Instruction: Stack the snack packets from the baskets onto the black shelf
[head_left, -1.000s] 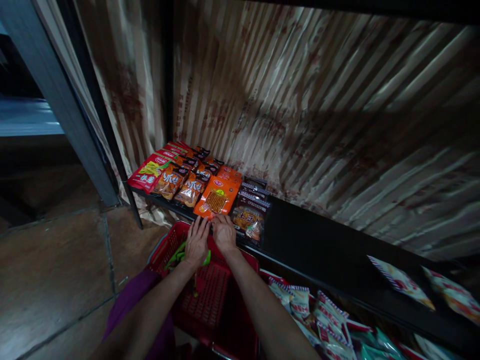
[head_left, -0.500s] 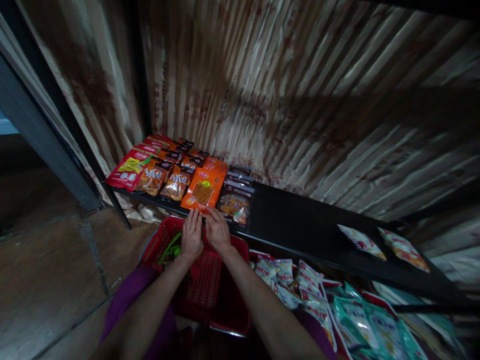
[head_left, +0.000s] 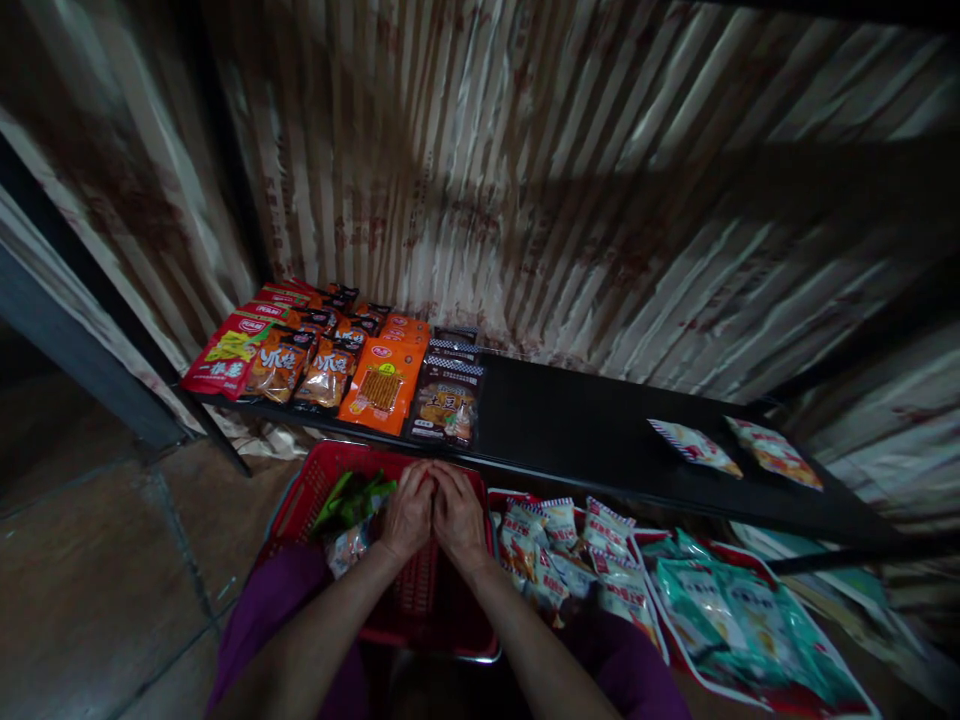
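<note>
My left hand (head_left: 409,512) and my right hand (head_left: 457,512) meet over the red basket (head_left: 315,480), their curled fingertips touching. Whether anything is between the fingers is too dark to tell. Green packets (head_left: 352,500) and a clear-wrapped item (head_left: 349,548) lie in the basket's left part. Just behind, on the black shelf (head_left: 555,415), stand an orange packet (head_left: 381,385) and a dark brown packet (head_left: 448,400) at the front of their rows. Orange-and-black packets (head_left: 277,368) and a red packet (head_left: 229,352) are further left.
Two small packets (head_left: 696,447) (head_left: 774,453) lie at the shelf's right. Below it are a basket of white-and-red packets (head_left: 555,560) and a basket of teal packets (head_left: 720,610). A dark metal post (head_left: 112,280) stands left, and a pleated curtain (head_left: 465,200) hangs behind.
Both hands have drawn back from the orange packet's lower edge to above the basket, and their fingers have curled together. The view has shifted slightly.
</note>
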